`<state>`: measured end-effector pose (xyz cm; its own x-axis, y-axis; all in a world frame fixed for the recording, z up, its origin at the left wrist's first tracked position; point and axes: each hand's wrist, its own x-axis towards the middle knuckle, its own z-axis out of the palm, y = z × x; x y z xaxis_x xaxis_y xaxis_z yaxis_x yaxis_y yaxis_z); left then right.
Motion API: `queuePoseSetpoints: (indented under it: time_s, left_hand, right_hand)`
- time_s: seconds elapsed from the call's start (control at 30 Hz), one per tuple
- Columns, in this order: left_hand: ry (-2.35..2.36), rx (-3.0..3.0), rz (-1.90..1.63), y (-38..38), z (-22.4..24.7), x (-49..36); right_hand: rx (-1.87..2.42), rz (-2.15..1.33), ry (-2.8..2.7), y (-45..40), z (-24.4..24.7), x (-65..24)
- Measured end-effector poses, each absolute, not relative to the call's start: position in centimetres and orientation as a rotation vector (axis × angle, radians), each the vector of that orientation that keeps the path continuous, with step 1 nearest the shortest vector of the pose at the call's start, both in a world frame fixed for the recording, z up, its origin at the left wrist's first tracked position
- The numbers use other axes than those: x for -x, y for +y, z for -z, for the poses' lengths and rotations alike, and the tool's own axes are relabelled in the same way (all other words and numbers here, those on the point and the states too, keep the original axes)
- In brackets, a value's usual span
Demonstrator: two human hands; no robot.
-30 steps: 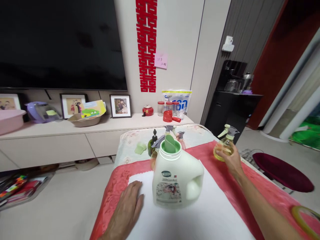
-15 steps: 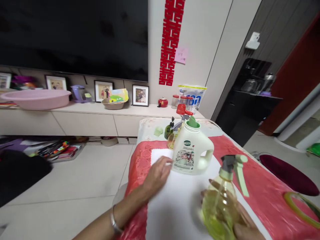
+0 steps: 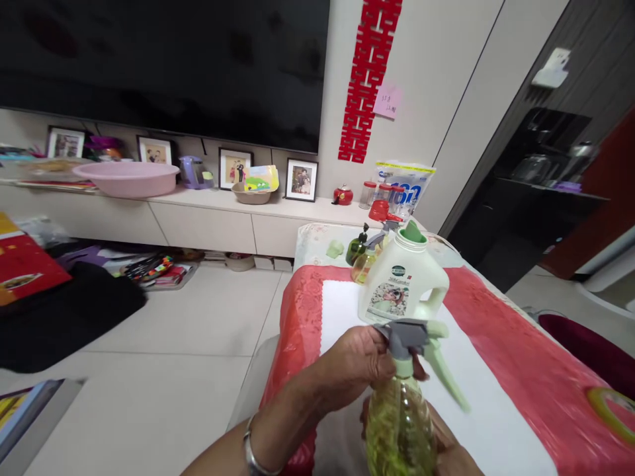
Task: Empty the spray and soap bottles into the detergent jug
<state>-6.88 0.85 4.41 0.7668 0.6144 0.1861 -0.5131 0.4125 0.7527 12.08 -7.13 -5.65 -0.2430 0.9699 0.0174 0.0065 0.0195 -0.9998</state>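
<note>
A clear spray bottle (image 3: 399, 423) holding yellow-green liquid stands upright between my hands, low in the view. Its grey head and pale green trigger (image 3: 446, 370) point to the right. My left hand (image 3: 354, 363), with a silver bangle at the wrist, grips the neck just under the spray head. From behind and to the right, my right hand (image 3: 446, 446) wraps the bottle's body; some of its fingers are hidden by the bottle. Just beyond sits a large white detergent jug (image 3: 397, 284) with a green piece in its mouth (image 3: 411, 231).
Behind the jug are a yellowish spray bottle (image 3: 364, 264), a dark green pump bottle (image 3: 356, 248) and a red scoop (image 3: 381, 210). A white mat (image 3: 342, 304) lies on the red tablecloth (image 3: 302, 311). A roll of tape (image 3: 612, 413) rests at the right.
My left hand has moved from beside the jug to the spray bottle's neck and closed on it. The spray bottle has shifted left in view. The camera has turned left.
</note>
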Motion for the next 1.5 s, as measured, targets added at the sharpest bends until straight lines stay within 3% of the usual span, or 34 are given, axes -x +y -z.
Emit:
queuePoseSetpoints:
  time_s: [0.2, 0.53, 0.83, 1.17, 1.33, 1.5]
  left_hand:
    - [0.402, -0.777, -0.937, 0.5, -5.2, 5.8]
    - [0.406, -0.97, -0.961, 0.8, -4.5, 6.3]
    - [0.459, -0.728, -1.309, 0.7, -6.2, 3.5]
    - [0.342, -0.549, -1.786, 4.9, -9.2, 8.1]
    - [0.393, -0.464, -1.754, 5.8, -7.0, 8.4]
    - [0.598, -0.508, -1.557, 4.9, -1.8, 4.6]
  right_hand:
    - [0.964, -1.603, -1.103, -7.7, 1.5, -10.1]
    - [1.228, -1.264, -1.267, -7.2, 0.6, -10.7]
    - [1.494, -0.417, -1.456, -6.3, 3.5, -10.6]
    - [1.738, -0.507, -1.265, -8.8, 4.0, -13.7]
    - [1.862, -0.347, -1.103, -8.5, 1.3, -17.9]
    - [1.846, -0.027, -1.21, -3.9, -4.6, -21.9]
